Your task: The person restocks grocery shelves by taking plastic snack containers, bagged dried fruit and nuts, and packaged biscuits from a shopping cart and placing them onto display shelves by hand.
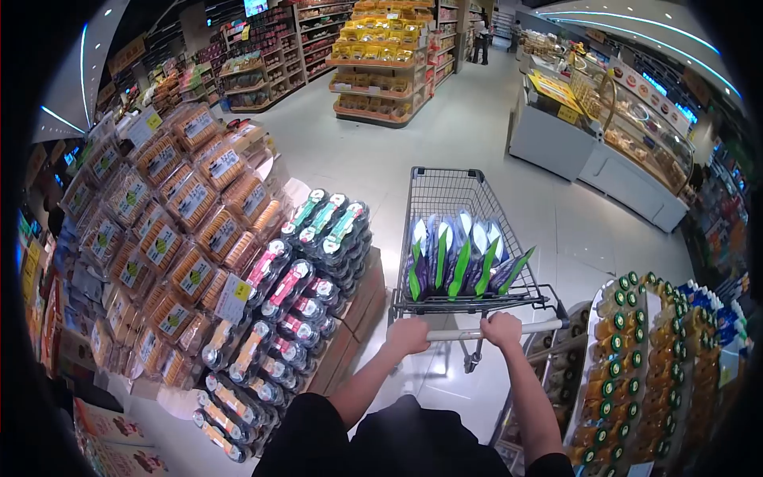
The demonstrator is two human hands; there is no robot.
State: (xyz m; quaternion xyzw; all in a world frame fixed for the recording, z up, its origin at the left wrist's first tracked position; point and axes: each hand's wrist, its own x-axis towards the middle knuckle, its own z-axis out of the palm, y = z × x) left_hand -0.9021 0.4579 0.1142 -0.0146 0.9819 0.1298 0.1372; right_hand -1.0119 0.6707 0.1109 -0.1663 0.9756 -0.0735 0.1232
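In the head view, the left hand (408,336) and right hand (502,328) both grip the handle (457,335) of a shopping cart (455,195), and purple-and-green packages (465,258) stand in its basket just beyond them. Left of the left hand rise stacked clear packs (191,199) and banded cups (282,290); right of the right hand stand green-capped bottles (608,370), with pale floor (350,151) ahead.

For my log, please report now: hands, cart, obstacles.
Left hand and right hand gripping handle. Purple packs in cart, near handle end. Left stack, right stack flank cart; shelf farther ahead.
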